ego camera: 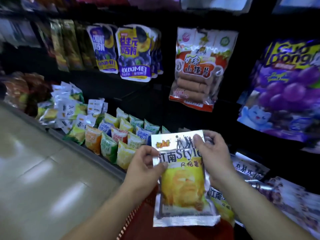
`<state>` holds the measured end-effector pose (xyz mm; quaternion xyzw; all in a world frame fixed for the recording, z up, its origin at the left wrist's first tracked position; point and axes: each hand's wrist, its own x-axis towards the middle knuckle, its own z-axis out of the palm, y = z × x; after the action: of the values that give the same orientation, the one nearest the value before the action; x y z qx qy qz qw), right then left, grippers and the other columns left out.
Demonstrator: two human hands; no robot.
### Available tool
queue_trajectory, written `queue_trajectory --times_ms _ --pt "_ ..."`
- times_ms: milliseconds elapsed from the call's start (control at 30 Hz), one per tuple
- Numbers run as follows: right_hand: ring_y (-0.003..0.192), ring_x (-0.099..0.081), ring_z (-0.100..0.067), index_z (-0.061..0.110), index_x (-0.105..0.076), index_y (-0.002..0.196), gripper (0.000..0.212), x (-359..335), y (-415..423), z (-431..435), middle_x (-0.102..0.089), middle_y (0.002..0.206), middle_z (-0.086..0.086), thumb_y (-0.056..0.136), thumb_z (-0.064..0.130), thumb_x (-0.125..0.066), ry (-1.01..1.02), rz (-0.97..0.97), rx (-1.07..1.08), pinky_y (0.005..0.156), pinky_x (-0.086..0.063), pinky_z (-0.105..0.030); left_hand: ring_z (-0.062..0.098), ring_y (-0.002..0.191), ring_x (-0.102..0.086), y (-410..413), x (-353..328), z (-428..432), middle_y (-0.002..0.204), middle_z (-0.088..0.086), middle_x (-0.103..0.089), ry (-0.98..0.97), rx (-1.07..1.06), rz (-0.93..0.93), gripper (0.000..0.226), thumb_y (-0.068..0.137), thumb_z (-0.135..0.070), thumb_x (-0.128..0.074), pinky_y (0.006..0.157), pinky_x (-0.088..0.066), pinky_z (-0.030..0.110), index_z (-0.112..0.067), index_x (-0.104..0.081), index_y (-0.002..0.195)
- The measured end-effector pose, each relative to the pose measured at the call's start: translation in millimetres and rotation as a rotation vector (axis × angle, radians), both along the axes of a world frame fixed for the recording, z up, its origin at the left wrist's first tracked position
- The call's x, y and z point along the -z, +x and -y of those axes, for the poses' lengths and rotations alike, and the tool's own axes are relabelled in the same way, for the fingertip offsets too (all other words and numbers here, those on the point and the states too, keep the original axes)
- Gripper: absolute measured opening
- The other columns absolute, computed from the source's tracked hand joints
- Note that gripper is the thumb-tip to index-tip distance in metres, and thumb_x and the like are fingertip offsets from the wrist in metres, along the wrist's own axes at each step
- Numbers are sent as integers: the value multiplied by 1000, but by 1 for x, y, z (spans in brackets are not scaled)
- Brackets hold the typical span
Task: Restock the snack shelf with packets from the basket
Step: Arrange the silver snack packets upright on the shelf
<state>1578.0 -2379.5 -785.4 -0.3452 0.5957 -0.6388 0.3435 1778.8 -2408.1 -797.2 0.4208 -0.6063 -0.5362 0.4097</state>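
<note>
- A silver foil packet with a yellow crisp picture (183,187) is held up in front of the shelves, above a red plastic basket (138,213), with its printed face turned to the camera.
- Its left edge is pinched by the left hand (145,163), with the thumb laid on the front and the fingers curled behind.
- Its top right corner is pinched by the right hand (214,153) in the same way.
- The packet's long axis runs from the person towards the shelves, sealed top edge leading.
- A row of matching silver packets (249,168) is seen low on the right, just beyond the right hand. That hand is judged the nearer one for placing, so a rightward carry is likely called for.
- A second matching packet (220,201) lies in the basket, partly covered by the held one.
</note>
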Motion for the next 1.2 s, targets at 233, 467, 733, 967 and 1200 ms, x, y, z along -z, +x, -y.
queue_trajectory --times_ms 233,467,733,967,1200 --pt "116 -68 -11 42 -63 134 59 18 -1 -27 -58 137 24 87 9 -78 6 21 -402 81 -62 -38 16 71 -66 1 -28 7 97 6 -72 -28 -126 -112 29 94 -11 -72 59 -58 29 -31 -62 113" --pt "98 -68 4 43 -57 138 50 40 -7 -3 -48 139 31 93 26 -71 14 -155 -91 68 -60 -23 8 111 -69 2 4 35 133 -7 -65 96 220 69 50 94 -18 -73 84 -61 31 -47 -60 133" --pt "147 -24 -1 57 -50 142 83 34 -38 -17 -22 161 35 88 -1 -77 90 -60 -468 82 -62 -34 8 123 -64 2 11 35 137 -16 -63 117 156 -38 61 89 -6 -77 95 -59 38 -44 -62 134" --pt "154 -26 -9 42 -48 149 81 25 -67 -21 -37 162 15 85 -1 -72 -3 70 -659 123 -29 -53 27 131 -59 5 1 38 150 -3 -55 253 446 -162 76 92 5 -69 110 -47 55 -42 -48 148" --pt "152 -33 -15 36 -55 146 77 22 -66 -28 -39 162 11 84 -8 -65 72 220 -681 82 -38 -50 12 104 -72 -9 10 29 110 -1 -77 193 46 -137 30 93 -12 -69 85 -53 22 -26 -74 119"
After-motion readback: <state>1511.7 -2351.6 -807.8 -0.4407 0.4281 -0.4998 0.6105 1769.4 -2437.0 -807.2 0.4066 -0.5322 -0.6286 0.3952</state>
